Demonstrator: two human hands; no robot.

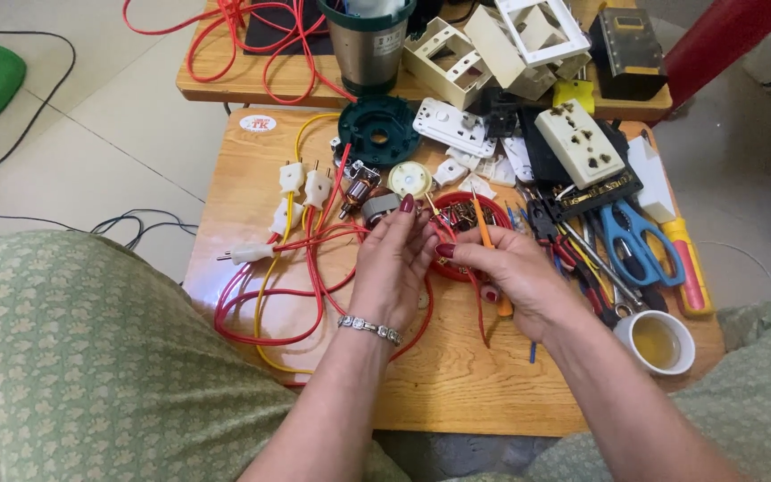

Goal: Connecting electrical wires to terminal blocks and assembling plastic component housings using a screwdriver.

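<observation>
My left hand (394, 263), with a bracelet on the wrist, is raised over a small wooden table (457, 384), its fingers curled around a small part that I cannot make out. My right hand (515, 272) meets it fingertip to fingertip and holds an orange-handled screwdriver (491, 259) pointing up and away. Right behind both hands sits a red round dish (493, 207) of small metal parts. Red and yellow wires (292, 286) with white plugs (305, 183) loop to the left of my left hand.
A dark green round base (377, 132), a motor armature (359, 192) and a white round disc (410, 178) lie further back. White socket plates (579, 143), blue scissors (640, 245), pliers and a white cup (658, 342) crowd the right side. A steel blender jar (368, 49) stands on a second table.
</observation>
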